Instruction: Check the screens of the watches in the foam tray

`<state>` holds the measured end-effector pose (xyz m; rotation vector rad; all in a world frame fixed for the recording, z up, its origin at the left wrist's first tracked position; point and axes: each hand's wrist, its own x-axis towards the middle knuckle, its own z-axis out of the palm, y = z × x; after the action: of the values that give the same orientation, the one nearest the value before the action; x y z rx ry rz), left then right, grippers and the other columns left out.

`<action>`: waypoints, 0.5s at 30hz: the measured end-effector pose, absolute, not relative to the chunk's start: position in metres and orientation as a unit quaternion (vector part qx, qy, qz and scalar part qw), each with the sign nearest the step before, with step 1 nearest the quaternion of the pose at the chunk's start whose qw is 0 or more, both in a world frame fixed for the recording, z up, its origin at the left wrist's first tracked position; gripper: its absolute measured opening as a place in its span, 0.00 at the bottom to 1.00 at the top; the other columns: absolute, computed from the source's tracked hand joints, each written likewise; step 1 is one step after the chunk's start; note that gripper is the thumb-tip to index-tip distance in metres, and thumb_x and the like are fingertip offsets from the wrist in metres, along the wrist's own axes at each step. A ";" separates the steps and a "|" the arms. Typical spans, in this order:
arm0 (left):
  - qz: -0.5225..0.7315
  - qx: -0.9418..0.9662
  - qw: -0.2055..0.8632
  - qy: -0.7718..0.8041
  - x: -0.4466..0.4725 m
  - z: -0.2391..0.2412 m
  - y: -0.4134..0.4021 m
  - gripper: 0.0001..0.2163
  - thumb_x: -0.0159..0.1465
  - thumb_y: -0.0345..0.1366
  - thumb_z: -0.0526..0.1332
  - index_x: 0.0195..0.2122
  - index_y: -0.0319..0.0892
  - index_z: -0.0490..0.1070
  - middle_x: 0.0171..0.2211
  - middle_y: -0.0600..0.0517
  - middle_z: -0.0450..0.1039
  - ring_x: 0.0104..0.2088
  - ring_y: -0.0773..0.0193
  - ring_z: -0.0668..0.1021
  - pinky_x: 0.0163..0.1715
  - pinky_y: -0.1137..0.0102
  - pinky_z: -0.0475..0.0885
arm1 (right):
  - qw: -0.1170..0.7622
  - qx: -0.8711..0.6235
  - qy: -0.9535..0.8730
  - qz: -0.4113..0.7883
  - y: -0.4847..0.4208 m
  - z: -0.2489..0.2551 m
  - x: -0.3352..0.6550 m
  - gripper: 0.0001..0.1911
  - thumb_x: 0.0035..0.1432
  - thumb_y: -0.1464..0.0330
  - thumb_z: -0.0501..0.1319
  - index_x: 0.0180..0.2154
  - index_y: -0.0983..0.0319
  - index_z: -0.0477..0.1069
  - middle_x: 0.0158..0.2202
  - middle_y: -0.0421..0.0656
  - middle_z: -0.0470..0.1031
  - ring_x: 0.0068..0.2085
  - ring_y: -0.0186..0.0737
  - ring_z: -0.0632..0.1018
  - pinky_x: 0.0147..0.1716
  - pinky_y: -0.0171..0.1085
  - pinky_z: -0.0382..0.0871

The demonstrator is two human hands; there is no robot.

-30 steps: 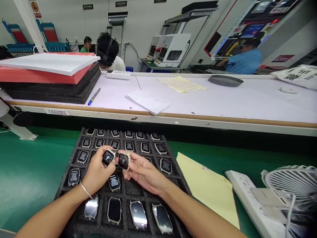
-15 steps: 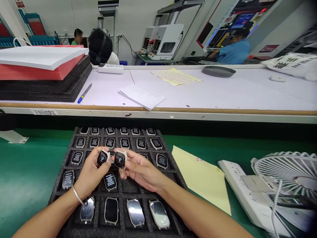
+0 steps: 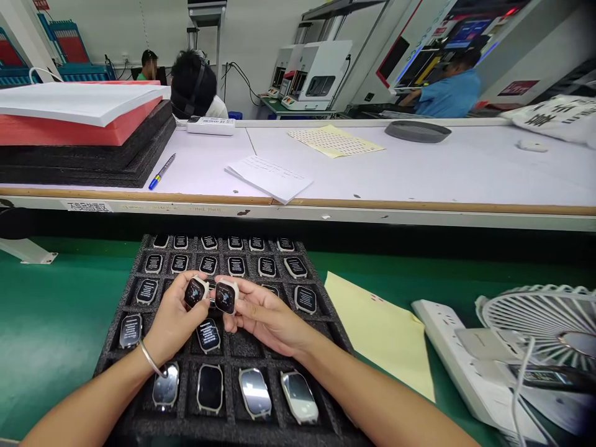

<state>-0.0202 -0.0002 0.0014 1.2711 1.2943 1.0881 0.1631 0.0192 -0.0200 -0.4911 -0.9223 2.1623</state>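
Observation:
My left hand (image 3: 179,323) is closed on a smartwatch body (image 3: 195,291) without a strap, its lit dial facing me. Pinched in my right hand (image 3: 261,316) is a second smartwatch body (image 3: 226,297), also lit with a dial. The two watches are held side by side, a small gap between them. Beneath both hands lies a black foam tray (image 3: 239,397) divided into compartments. Several watch bodies sit in it; those in the back rows show white text, while a front-row watch (image 3: 210,388) has a dark screen. My hands hide some middle compartments.
Right of the tray lie a yellow sheet (image 3: 382,335), a white power strip (image 3: 447,347) and a white fan (image 3: 549,323). A raised shelf (image 3: 349,180) crosses behind, bearing foam sheets (image 3: 84,161), a pen (image 3: 162,172) and papers (image 3: 270,178). Other people sit beyond.
The whole view has shifted slightly. Both hands still hold their watches in nearly the same position over the tray, with no clear change of grip.

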 end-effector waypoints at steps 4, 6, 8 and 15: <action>0.447 0.543 0.457 0.544 -0.019 0.001 0.000 0.15 0.55 0.35 0.61 0.43 0.41 0.66 0.36 0.51 0.70 0.35 0.64 0.74 0.37 0.68 0.69 | 0.361 -0.189 -0.348 0.844 0.019 -0.020 0.163 0.24 0.55 0.66 0.70 0.54 0.59 0.71 0.42 0.43 0.76 0.33 0.33 0.78 0.34 0.34 0.70; 0.444 0.553 0.439 0.552 -0.019 0.002 0.000 0.14 0.55 0.35 0.61 0.43 0.40 0.66 0.36 0.51 0.70 0.35 0.63 0.73 0.36 0.68 0.69 | 0.359 -0.190 -0.347 0.845 0.019 -0.020 0.163 0.24 0.55 0.66 0.70 0.54 0.59 0.71 0.42 0.43 0.76 0.33 0.33 0.78 0.35 0.34 0.70; 0.444 0.561 0.427 0.554 -0.019 0.002 -0.001 0.14 0.55 0.35 0.60 0.43 0.40 0.67 0.36 0.51 0.70 0.35 0.63 0.73 0.36 0.68 0.69 | 0.356 -0.192 -0.349 0.846 0.019 -0.020 0.163 0.24 0.55 0.67 0.70 0.54 0.59 0.71 0.43 0.43 0.76 0.33 0.33 0.78 0.35 0.34 0.70; 0.441 0.578 0.408 0.553 -0.020 0.000 -0.001 0.13 0.57 0.35 0.60 0.43 0.41 0.67 0.37 0.50 0.71 0.37 0.62 0.74 0.38 0.67 0.69 | 0.357 -0.197 -0.355 0.841 0.018 -0.020 0.161 0.24 0.55 0.66 0.70 0.53 0.58 0.72 0.41 0.42 0.76 0.33 0.33 0.79 0.35 0.34 0.70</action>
<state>-0.0196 -0.0014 -0.0001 1.4560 1.3938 1.1120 0.1609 0.0181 -0.0203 -0.5099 -0.9167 2.1722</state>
